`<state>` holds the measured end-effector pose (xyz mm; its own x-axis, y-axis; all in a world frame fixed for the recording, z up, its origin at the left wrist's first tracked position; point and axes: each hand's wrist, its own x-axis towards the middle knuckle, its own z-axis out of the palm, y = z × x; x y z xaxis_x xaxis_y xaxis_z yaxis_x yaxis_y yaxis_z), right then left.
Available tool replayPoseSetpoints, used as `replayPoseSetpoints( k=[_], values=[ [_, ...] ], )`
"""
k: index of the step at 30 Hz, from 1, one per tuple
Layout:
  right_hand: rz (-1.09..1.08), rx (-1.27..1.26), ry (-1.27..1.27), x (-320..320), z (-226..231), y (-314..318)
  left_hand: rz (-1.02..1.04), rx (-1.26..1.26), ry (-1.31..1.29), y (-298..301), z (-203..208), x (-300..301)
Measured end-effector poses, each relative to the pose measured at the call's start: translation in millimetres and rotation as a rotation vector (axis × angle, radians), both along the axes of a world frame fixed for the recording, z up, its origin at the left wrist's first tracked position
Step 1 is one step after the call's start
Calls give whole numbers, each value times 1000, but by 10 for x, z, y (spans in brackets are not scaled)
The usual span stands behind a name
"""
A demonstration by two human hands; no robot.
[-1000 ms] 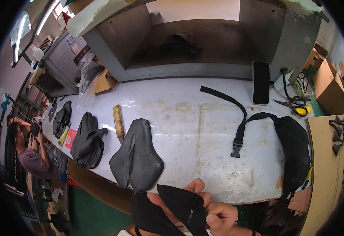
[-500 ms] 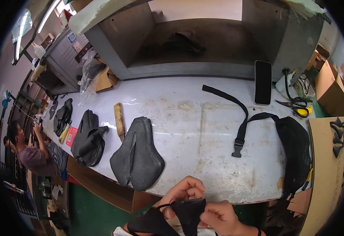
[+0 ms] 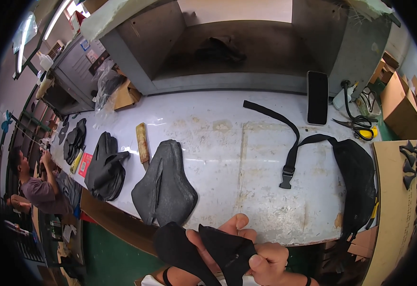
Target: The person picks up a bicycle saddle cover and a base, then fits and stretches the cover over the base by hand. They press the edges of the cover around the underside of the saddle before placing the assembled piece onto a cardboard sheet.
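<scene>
A black saddle cover point(image 3: 225, 251), with a split between its two lobes, is held up near the table's front edge. My left hand point(image 3: 236, 224) grips it, the thumb showing in the split and the fingers behind the right lobe. My right hand point(image 3: 270, 261) pinches that lobe's lower right edge between thumb and fingers. Just beyond, on the table, lies a stack of black saddle-shaped covers point(image 3: 172, 190) with a slit down the middle. A worn wooden-handled knife point(image 3: 142, 143) rests by the stack, its blade partly hidden.
More black pieces point(image 3: 104, 169) lie on the table point(image 3: 218, 167) at left. A black waist bag point(image 3: 356, 186) with its strap, a phone point(image 3: 317, 97) and scissors point(image 3: 358, 125) are at right. A grey metal cabinet point(image 3: 227, 85) stands behind. A co-worker point(image 3: 39, 188) sits far left.
The saddle cover has been raised and turned, and its lobes now spread wider. My left fingers have shifted behind it; my right hand still pinches its edge.
</scene>
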<state>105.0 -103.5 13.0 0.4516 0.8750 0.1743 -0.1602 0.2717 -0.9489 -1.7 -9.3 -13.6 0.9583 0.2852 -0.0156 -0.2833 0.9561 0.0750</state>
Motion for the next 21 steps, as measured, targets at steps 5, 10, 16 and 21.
replayPoseSetpoints(
  k=[5, 10, 16, 21],
  values=[
    [-92, 118, -98, -94, -100, 18, 30, 14, -23, -39, -157, -60],
    [-107, 125, -127, -42, -153, -15, 68, 106, 159, -28, -105, -30],
    [83, -5, -102, -29, 7, 3, -30, 636, 377, 224, 369, -116],
    [36, -269, 351, -206, -72, -77, -40, 586, 391, 292, 466, -130]
  ],
)
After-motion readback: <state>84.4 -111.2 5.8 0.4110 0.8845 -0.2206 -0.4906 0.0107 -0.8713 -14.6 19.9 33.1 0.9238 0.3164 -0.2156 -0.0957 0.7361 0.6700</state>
